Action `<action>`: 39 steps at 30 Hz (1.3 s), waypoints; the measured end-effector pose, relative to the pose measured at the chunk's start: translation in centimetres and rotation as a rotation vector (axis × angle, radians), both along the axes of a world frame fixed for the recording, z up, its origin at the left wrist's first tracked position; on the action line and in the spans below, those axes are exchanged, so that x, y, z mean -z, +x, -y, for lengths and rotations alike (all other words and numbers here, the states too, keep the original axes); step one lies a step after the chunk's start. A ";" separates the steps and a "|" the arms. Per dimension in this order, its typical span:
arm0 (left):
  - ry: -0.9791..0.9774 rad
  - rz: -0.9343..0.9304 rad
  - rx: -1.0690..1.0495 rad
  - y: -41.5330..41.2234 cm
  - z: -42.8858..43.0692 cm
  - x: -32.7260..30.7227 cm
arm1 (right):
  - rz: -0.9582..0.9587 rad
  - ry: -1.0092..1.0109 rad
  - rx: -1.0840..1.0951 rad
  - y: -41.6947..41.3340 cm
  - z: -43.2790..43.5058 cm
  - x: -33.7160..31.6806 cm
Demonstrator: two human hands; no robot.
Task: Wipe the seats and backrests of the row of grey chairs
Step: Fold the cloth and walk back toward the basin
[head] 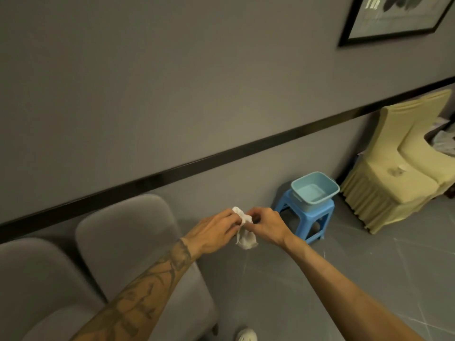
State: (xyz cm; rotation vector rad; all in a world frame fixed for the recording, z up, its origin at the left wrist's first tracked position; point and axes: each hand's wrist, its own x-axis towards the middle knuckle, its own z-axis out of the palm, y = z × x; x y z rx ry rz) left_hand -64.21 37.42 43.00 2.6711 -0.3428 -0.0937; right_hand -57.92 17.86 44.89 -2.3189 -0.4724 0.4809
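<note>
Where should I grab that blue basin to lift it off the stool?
Grip under the basin's rim at both short ends, one hand from each side: a handle lip shows there, and it sits level on the stool.

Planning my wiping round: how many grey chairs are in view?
2. One grey chair stands at the wall, nearest the blue stool; the second grey chair is beside it, cut by the picture's left edge. More may lie out of frame.
</note>
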 end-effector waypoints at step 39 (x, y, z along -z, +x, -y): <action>0.087 -0.323 -0.391 59.2 29.1 16.8 | -0.105 -0.248 -0.289 70.6 30.1 19.3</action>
